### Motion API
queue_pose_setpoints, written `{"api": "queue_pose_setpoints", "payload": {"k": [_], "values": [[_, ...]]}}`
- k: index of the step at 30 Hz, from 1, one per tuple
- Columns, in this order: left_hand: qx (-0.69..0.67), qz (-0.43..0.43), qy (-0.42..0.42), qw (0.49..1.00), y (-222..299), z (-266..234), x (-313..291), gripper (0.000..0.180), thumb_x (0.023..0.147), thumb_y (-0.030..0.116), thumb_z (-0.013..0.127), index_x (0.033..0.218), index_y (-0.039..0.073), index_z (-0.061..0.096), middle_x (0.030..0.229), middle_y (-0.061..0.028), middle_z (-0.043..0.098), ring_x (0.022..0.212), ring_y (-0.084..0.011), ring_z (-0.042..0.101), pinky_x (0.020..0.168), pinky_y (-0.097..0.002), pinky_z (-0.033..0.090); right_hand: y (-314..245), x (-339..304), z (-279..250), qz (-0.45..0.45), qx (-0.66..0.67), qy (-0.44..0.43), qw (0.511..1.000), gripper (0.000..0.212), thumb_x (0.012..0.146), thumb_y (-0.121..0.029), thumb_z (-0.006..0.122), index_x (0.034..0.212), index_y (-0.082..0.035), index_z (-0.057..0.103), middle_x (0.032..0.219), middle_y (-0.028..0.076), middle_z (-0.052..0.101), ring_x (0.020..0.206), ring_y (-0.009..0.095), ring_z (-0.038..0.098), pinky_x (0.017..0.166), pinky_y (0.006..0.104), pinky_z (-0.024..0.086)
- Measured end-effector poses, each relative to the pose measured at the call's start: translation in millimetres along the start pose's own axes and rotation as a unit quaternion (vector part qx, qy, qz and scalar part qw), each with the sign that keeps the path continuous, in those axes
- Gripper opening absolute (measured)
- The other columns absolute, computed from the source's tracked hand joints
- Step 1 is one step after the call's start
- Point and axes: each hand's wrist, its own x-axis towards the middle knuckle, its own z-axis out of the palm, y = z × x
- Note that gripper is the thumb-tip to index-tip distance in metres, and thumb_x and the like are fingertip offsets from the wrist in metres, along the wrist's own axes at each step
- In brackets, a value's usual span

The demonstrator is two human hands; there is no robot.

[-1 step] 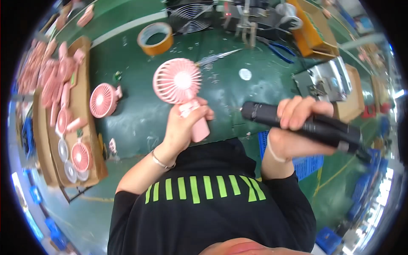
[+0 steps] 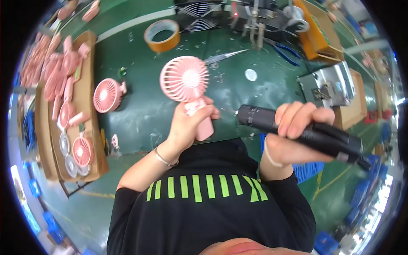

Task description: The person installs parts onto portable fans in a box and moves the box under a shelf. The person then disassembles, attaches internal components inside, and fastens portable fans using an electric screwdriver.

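Note:
A pink handheld fan (image 2: 187,79) is held over the bench by its handle, with my left hand (image 2: 187,121) closed around it. The fan's round grille points away from me and the handle's lower end toward me. My right hand (image 2: 299,123) grips a black electric screwdriver (image 2: 259,115) that lies nearly level. Its tip points left at the fan handle, with a gap between them. The thin bit is blurred. To the left of the held fan, a separate pink fan head (image 2: 107,95) rests on the bench next to a small green part (image 2: 122,72).
A cardboard tray (image 2: 91,80) of pink fan parts stands at the left. Farther back are a tape roll (image 2: 162,36), tweezers (image 2: 225,56), a black cooling fan (image 2: 199,17), blue-handled pliers (image 2: 284,53) and a solder spool (image 2: 296,19). A metal box (image 2: 327,85) sits at the right.
The screwdriver has come left, so its tip is nearer the fan handle. Both hands keep their grips. The whole view has shifted slightly.

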Motion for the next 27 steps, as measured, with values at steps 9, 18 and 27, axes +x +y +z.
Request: {"api": "queue_pose_setpoints", "payload": {"k": [9, 18, 27], "values": [[0.051, 0.024, 0.008, 0.998, -15.1, -11.0, 1.9, 0.016, 0.093, 0.012, 0.059, 0.102, -0.002, 0.057, 0.088, -0.0088, 0.066, 0.079, -0.014, 0.065, 0.071, -0.0264, 0.053, 22.9, -16.5, 23.3, -0.009, 0.046, -0.198, 0.979, 0.029, 0.092, -0.022, 0.055, 0.108, -0.001, 0.043, 0.077, 0.02, 0.062, 0.061, 0.031, 0.062, 0.054, 0.0429, 0.052], [0.053, -0.003, -0.001, 0.999, -8.5, -9.5, 1.3, 0.019, 0.09, 0.011, 0.064, 0.103, -0.002, 0.057, 0.087, -0.0078, 0.067, 0.078, -0.0132, 0.065, 0.07, -0.0257, 0.052, 25.4, -22.1, 30.9, -0.015, 0.0, -0.189, 0.982, 0.028, 0.091, -0.019, 0.057, 0.108, -0.002, 0.042, 0.073, 0.018, 0.062, 0.058, 0.029, 0.062, 0.053, 0.0403, 0.053], [-0.172, 0.019, -0.001, 0.985, 4.2, -10.6, -9.8, 0.03, 0.081, 0.0, 0.07, 0.107, 0.002, 0.056, 0.096, -0.009, 0.067, 0.087, -0.0154, 0.065, 0.078, -0.0285, 0.054, 6.7, -16.2, 25.4, -0.015, -0.038, -0.179, 0.983, 0.025, 0.094, -0.021, 0.05, 0.11, -0.004, 0.042, 0.074, 0.018, 0.062, 0.06, 0.031, 0.063, 0.055, 0.0438, 0.052]]}}
